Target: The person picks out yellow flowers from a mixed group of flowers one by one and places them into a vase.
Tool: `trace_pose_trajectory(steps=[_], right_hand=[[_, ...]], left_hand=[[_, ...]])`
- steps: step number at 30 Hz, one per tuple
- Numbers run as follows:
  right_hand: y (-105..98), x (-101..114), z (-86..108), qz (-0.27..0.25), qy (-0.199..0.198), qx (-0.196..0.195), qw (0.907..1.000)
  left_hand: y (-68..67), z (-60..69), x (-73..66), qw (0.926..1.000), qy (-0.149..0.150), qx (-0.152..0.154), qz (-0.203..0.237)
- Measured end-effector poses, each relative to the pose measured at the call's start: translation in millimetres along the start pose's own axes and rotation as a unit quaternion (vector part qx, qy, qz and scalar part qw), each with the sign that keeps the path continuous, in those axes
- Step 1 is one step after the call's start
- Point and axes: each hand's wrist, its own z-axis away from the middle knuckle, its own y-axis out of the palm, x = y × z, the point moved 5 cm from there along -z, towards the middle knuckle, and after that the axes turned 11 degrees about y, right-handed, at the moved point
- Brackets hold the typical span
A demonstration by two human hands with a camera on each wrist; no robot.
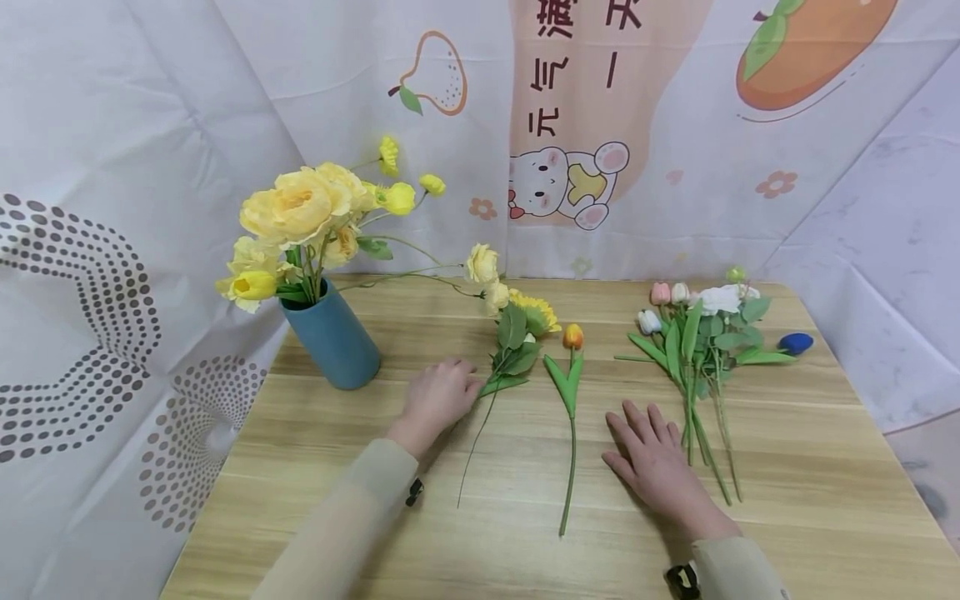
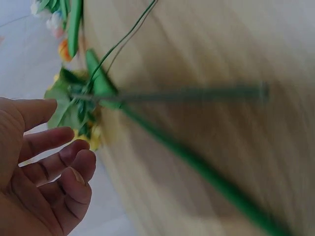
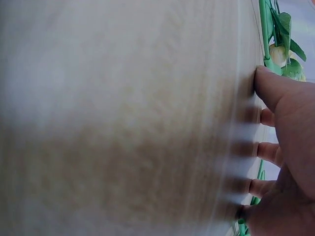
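My left hand (image 1: 442,396) is beside the lower leaves and stems of a small group of flowers with a yellow sunflower (image 1: 542,312) and pale yellow roses (image 1: 482,265). In the left wrist view that hand (image 2: 47,167) has its fingers loosely bent, nothing gripped, with a green stem (image 2: 197,164) in front of them. Between the hands lies an orange tulip (image 1: 573,337). My right hand (image 1: 660,467) rests on the table, fingers spread, left of a bunch's stems (image 1: 690,417); the right wrist view shows this hand (image 3: 290,147) with its fingertips on the wood.
A blue vase (image 1: 333,337) holding yellow flowers (image 1: 300,204) stands tilted at the table's back left. White and pink flowers (image 1: 720,300) and a blue tulip (image 1: 795,343) lie at the back right. A printed cloth (image 1: 450,167) hangs behind the wooden table (image 1: 825,517).
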Motion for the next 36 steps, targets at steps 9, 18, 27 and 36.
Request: trace_pose_trajectory(steps=[9, 18, 27, 36], right_hand=[[-0.4, -0.1, -0.1, 0.006, -0.011, -0.008, 0.9999], [0.6, 0.8, -0.1, 0.017, -0.012, -0.007, 0.9998], [2.0, -0.5, 0.3, 0.023, -0.012, -0.006, 0.9997], [2.7, -1.8, 0.7, 0.019, -0.013, -0.010, 0.9997]], left_hand=[[26.5, -14.3, -5.5, 0.9997, 0.005, 0.018, -0.016], [26.7, -13.6, -6.1, 0.9995, 0.021, 0.004, -0.024], [17.4, -8.8, -6.2, 0.9986, 0.040, -0.022, -0.028], [1.0, -7.0, -19.3, 0.9916, 0.103, -0.070, -0.036]])
